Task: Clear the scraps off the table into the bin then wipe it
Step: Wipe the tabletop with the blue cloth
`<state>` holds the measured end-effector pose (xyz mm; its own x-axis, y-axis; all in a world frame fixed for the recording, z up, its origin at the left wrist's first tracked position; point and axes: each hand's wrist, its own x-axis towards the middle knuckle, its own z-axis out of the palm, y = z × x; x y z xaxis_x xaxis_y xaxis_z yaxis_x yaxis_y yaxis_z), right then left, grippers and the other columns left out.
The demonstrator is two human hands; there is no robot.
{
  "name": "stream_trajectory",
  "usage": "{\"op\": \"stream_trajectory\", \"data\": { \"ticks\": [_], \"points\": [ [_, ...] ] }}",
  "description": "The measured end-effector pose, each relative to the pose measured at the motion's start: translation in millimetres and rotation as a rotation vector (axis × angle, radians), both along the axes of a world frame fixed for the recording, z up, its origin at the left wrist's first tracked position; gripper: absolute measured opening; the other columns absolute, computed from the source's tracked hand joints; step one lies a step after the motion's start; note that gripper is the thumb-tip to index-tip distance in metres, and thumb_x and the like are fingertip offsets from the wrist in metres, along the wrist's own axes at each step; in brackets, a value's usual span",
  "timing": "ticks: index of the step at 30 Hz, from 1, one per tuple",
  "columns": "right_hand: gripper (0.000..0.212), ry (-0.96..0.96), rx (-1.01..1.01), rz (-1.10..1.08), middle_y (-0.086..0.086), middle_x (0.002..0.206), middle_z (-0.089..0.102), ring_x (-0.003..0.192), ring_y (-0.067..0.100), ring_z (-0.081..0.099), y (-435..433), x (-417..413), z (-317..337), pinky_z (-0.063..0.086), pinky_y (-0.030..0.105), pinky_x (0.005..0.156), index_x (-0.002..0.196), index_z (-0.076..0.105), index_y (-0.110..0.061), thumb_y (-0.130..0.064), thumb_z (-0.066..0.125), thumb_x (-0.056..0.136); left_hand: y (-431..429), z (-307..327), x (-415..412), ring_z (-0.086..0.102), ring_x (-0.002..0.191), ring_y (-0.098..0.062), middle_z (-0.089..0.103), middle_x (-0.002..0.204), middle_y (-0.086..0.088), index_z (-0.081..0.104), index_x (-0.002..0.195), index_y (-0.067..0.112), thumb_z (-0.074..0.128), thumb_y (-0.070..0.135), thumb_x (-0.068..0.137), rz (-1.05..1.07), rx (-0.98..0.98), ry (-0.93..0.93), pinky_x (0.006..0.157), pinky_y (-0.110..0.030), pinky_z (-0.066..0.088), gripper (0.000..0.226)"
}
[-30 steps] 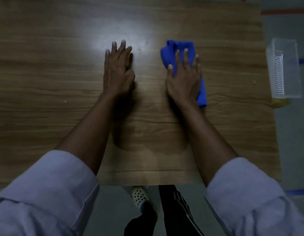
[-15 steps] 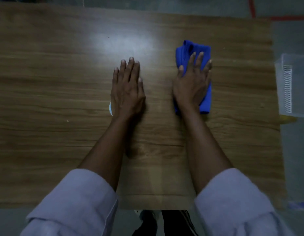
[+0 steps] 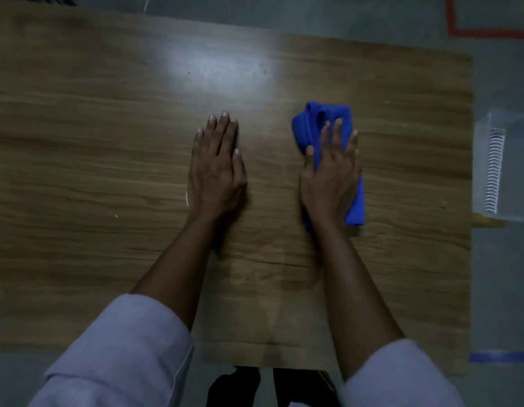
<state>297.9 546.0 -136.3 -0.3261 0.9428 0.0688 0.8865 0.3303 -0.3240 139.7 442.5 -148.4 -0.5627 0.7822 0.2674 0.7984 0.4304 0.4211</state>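
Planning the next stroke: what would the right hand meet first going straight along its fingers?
Seemingly nothing: past the right hand and blue folded cloth, only bare wooden table to its far edge.

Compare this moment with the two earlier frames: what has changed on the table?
The left hand has settled flatter on the table, and a pale sliver now peeks out at its outer edge; what it is I cannot tell. The right hand still presses the blue cloth flat, with little net shift. Nothing was picked up or let go. The bin stays beside the table; only the view tilted.
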Motion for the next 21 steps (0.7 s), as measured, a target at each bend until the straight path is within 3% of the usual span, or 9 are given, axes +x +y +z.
{"op": "stream_trajectory", "data": {
  "ticks": [3, 7, 9, 12, 16, 18, 21],
  "points": [
    [0.059, -0.004, -0.041, -0.12, 0.002, 0.166, 0.023, 0.153, 0.036, 0.018, -13.7, -43.9, 3.2, 0.021, 0.046, 0.121, 0.158, 0.031, -0.017, -0.04, 0.035, 0.104, 1.3, -0.5, -0.7, 0.03, 0.152, -0.027, 0.039, 0.161, -0.01, 0.045, 0.152, 0.008, 0.047, 0.017, 0.098, -0.002, -0.011, 0.004, 0.127, -0.04, 0.015, 0.055],
    [0.058, -0.016, 0.0, 0.408, 0.002, 0.165, 0.027, 0.153, 0.033, 0.019, -32.1, -26.8, 3.6, 0.022, 0.044, 0.122, 0.157, 0.034, -0.017, -0.036, 0.041, 0.103, 0.2, 2.3, -2.2, 0.032, 0.151, -0.028, 0.04, 0.16, -0.011, 0.046, 0.151, 0.006, 0.047, 0.015, 0.099, -0.016, 0.005, -0.004, 0.126, -0.044, 0.019, 0.053],
    [0.056, 0.0, 0.009, 0.509, 0.001, 0.164, 0.031, 0.153, 0.031, 0.021, -7.9, 9.6, 2.1, 0.025, 0.044, 0.12, 0.156, 0.037, -0.017, -0.033, 0.046, 0.103, 0.1, 4.5, -0.1, 0.03, 0.152, -0.026, 0.039, 0.161, -0.01, 0.044, 0.152, 0.007, 0.048, 0.016, 0.099, -0.013, -0.007, -0.015, 0.126, -0.044, 0.019, 0.053],
    [0.055, -0.019, 0.012, 0.21, 0.003, 0.162, 0.034, 0.152, 0.034, 0.024, 38.9, 34.3, 1.0, 0.028, 0.045, 0.119, 0.155, 0.038, -0.015, -0.032, 0.043, 0.103, -0.1, 5.6, 1.8, 0.029, 0.153, -0.025, 0.038, 0.162, -0.008, 0.044, 0.153, 0.009, 0.049, 0.016, 0.099, 0.0, -0.013, -0.01, 0.126, -0.045, 0.019, 0.054],
    [0.058, -0.041, -0.045, -0.116, 0.003, 0.167, 0.022, 0.154, 0.036, 0.016, 54.3, -18.2, 8.8, 0.017, 0.044, 0.122, 0.157, 0.031, -0.013, -0.037, 0.033, 0.104, 0.4, 4.7, 2.6, 0.031, 0.152, -0.026, 0.041, 0.16, -0.009, 0.046, 0.151, 0.008, 0.05, 0.014, 0.097, 0.006, 0.007, -0.008, 0.125, -0.046, 0.021, 0.054],
    [0.059, -0.039, -0.05, -0.02, 0.004, 0.167, 0.022, 0.154, 0.035, 0.015, 36.7, -41.7, 7.4, 0.015, 0.042, 0.123, 0.158, 0.029, -0.012, -0.036, 0.032, 0.104, 1.0, 4.4, 2.7, 0.033, 0.151, -0.026, 0.042, 0.159, -0.01, 0.047, 0.15, 0.007, 0.051, 0.014, 0.097, 0.01, 0.016, -0.009, 0.125, -0.046, 0.022, 0.054],
    [0.058, -0.007, 0.005, 0.365, 0.007, 0.164, 0.028, 0.153, 0.036, 0.019, -9.1, -38.7, 3.3, 0.019, 0.045, 0.122, 0.156, 0.034, -0.01, -0.032, 0.039, 0.103, 1.1, 3.7, 0.7, 0.033, 0.151, -0.027, 0.042, 0.159, -0.011, 0.048, 0.15, 0.006, 0.05, 0.015, 0.097, 0.003, 0.013, -0.005, 0.125, -0.047, 0.023, 0.053]
  ]
}}
